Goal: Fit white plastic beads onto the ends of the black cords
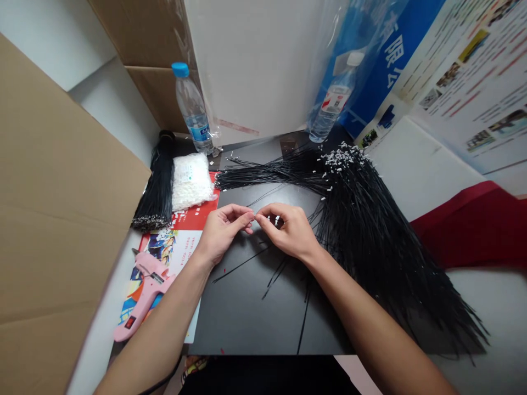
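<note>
My left hand (224, 230) and my right hand (288, 227) meet fingertip to fingertip over a black mat (247, 312). Both pinch something small between thumb and forefinger; a thin black string (241, 266) trails down from the left fingers, and small white pieces show in my right hand. To the right lies a big pile of black strings with white tips (370, 219). A few loose black strings (284, 280) lie on the mat under my wrists.
A pink glue gun (144, 293) lies on a colourful sheet at the left. Behind it are a black string bundle (158, 189) and a bag of white pieces (191, 181). Two water bottles (193, 109) (335, 101) stand at the back. Cardboard (53, 192) walls the left; red cloth (473, 225) at the right.
</note>
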The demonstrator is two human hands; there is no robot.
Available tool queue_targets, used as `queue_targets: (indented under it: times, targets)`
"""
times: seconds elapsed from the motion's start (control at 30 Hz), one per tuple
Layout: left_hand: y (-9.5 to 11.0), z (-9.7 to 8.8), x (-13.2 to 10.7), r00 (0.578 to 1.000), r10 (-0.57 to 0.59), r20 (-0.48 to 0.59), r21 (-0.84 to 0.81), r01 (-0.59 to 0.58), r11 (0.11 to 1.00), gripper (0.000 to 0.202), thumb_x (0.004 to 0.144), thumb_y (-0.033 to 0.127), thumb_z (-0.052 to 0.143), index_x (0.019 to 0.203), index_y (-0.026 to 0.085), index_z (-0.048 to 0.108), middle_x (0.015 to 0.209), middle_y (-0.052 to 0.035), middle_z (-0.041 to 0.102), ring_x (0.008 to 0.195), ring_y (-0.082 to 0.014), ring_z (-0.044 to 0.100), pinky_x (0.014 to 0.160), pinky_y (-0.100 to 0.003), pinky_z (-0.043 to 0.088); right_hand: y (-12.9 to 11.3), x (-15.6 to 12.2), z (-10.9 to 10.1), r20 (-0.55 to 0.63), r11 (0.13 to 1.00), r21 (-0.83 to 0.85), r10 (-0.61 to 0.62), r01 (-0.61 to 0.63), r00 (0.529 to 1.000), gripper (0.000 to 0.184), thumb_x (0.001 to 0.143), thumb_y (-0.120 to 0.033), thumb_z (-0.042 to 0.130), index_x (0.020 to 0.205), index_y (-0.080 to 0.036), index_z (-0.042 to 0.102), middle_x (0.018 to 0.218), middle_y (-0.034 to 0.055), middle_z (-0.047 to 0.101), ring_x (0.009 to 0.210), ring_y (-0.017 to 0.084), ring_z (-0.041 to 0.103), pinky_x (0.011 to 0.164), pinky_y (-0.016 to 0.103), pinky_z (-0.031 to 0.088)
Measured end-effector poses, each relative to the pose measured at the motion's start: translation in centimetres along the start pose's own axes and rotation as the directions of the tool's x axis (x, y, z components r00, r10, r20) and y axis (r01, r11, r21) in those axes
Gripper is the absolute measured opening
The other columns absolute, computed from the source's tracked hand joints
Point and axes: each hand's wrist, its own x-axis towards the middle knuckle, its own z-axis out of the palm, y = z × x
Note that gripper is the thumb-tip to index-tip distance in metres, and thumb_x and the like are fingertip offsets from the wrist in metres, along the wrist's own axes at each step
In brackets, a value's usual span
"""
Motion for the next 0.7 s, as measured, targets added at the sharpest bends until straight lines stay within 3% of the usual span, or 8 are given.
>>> queue_targets:
  times: [0.3,0.57,0.7]
  targets:
    - [-0.2,-0.3,0.0,0.995,-0.089,0.055,-0.081,0.093,0.992,0.035,0.065,0.035,0.089,0.089,0.014,0.076,0.079,-0.0046,0.075,0.064,-0.0127,0.068,0.072,-0.03,0.059,0.0,0.1,0.1,-0.015,0.998,0.055,0.042,-0.041,0.999,0.01,0.084,-0.02,0.061,0.076,-0.017,0.066,0.072,-0.0001,0.069,0.057,0.008,0.054,0.057,0.021,0.042]
    - [-0.3,0.3,-0.1,0.999,-0.038,-0.008,-0.043,0.038,0.998,0.029,0.065,0.033,0.088,0.083,0.014,0.076,0.075,-0.0038,0.075,0.061,-0.012,0.067,0.068,-0.027,0.058,0.2,-0.3,1.0,-0.046,0.997,0.031,0.072,-0.071,0.996,0.011,0.085,-0.019,0.058,0.076,-0.017,0.063,0.073,0.001,0.068,0.063,0.01,0.057,0.059,0.021,0.043]
    - [-0.5,0.7,-0.1,0.999,-0.024,-0.038,-0.051,0.022,0.998,0.03,0.063,0.033,0.089,0.081,0.014,0.076,0.075,-0.0046,0.075,0.062,-0.0127,0.067,0.068,-0.028,0.058,0.4,-0.3,1.6,-0.085,1.0,-0.015,0.023,-0.024,0.996,0.01,0.085,-0.019,0.057,0.076,-0.018,0.061,0.073,0.0016,0.068,0.065,0.012,0.059,0.063,0.023,0.045]
